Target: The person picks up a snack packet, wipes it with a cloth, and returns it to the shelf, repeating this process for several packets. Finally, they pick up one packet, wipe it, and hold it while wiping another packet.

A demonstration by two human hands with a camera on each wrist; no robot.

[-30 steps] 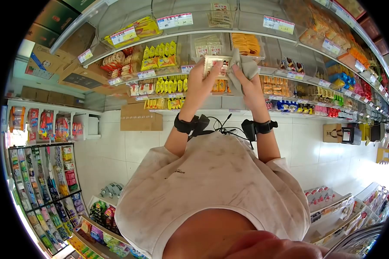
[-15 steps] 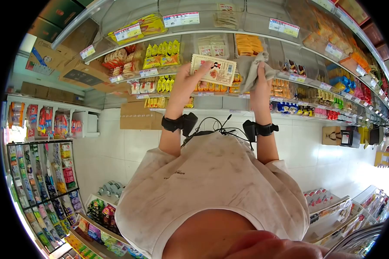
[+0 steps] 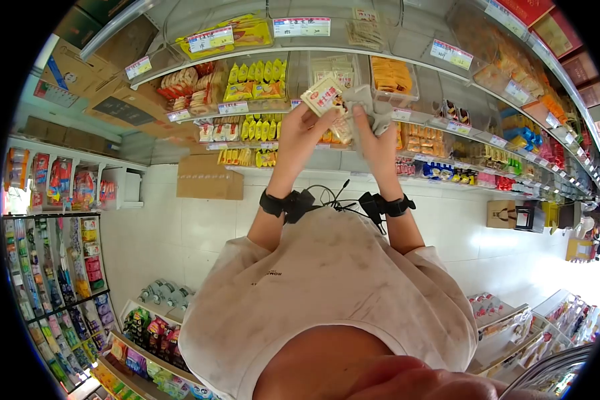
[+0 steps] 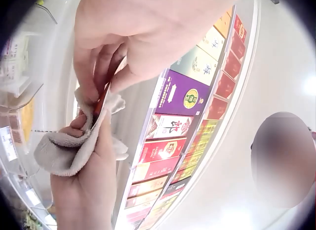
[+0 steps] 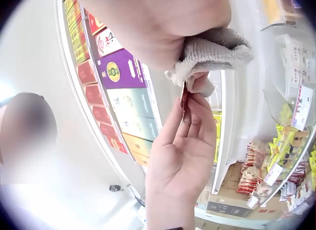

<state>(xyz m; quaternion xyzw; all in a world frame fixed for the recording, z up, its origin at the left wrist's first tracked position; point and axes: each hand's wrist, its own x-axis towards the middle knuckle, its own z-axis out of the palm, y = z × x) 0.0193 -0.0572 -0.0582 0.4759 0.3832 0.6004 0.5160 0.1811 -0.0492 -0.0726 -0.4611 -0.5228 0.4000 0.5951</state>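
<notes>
My left hand (image 3: 299,141) pinches a flat cream snack packet (image 3: 321,97) with red print, thumb on one face and fingers behind. My right hand (image 3: 380,150) grips a grey towelling cloth (image 3: 382,121), its thumb lying over it. In the left wrist view, the cloth (image 4: 69,153) folds around the packet's far end, and the packet shows edge-on. From the right wrist, the packet (image 5: 184,102) stands thin between the left fingers and the bunched cloth (image 5: 217,52). Both hands are close together in front of the shelves.
A clear bin of similar white packets (image 3: 333,67) stands behind the hands. Beside it are a bin of orange packets (image 3: 391,75) and yellow snack bags (image 3: 257,71). Price tags line the shelf edges. A cardboard box (image 3: 210,178) sits on the floor below, left.
Half a second ago the hands were apart, with the packet's printed face spread between them. Now they have come together, the packet is tilted, and the cloth overlaps its right end.
</notes>
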